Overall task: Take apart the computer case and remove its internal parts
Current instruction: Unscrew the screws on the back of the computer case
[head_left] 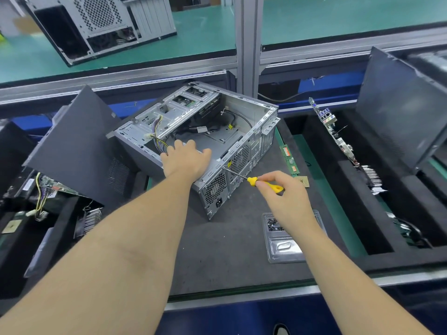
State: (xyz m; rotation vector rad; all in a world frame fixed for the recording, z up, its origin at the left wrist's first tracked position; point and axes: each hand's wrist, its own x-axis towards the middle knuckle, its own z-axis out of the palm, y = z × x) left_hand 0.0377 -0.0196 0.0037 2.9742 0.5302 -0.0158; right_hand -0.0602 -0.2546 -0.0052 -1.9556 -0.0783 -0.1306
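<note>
An open silver computer case (244, 131) lies on its side on the dark foam mat, its back panel with vents facing me. Loose cables (158, 139) run inside it. My left hand (185, 159) rests on the case's near upper edge, fingers spread over the rim. My right hand (283, 189) pinches a yellow-handled screwdriver (263, 184), whose tip touches the back panel near the fan grille (240, 158).
A RAM stick (289, 159) and a CPU chip (304, 181) lie right of the case. A clear plastic tray (285, 240) holds screws in front. Black side panels (77, 151) lean at left and right. Foam bins hold a motherboard (331, 126) and heatsinks. Another case (96, 22) sits on the far bench.
</note>
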